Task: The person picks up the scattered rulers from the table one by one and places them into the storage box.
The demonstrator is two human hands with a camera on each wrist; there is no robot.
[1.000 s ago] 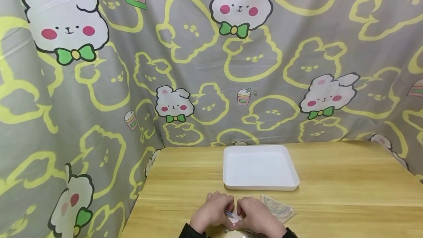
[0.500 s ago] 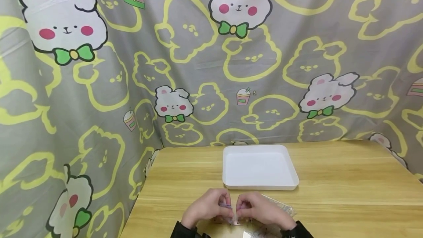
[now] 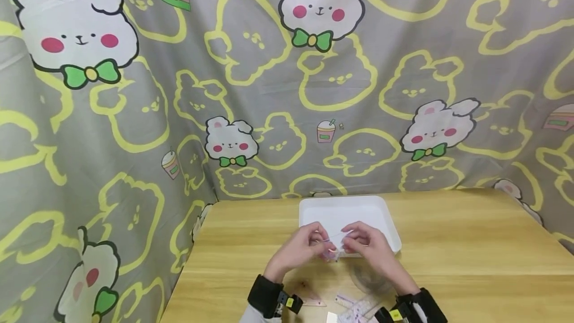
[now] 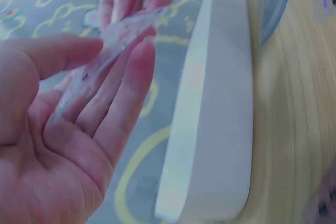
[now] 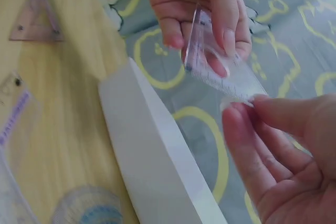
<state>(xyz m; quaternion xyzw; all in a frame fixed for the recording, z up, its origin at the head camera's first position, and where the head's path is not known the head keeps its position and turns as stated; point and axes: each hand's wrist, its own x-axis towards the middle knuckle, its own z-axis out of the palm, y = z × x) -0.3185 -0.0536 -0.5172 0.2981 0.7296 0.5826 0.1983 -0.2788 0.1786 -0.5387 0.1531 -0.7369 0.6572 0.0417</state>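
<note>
head: above, facing forward-down | wrists: close on hands | shared: tray

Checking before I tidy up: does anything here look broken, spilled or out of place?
Nothing stands out. Both hands, left hand and right hand, hold a clear ruler above the white tray; other clear drawing tools lie flat on the table.

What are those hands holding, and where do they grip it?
A clear plastic set square: left hand pinches one end, right hand the other, above the white tray.

Bunny-print curtain — wooden table
</note>
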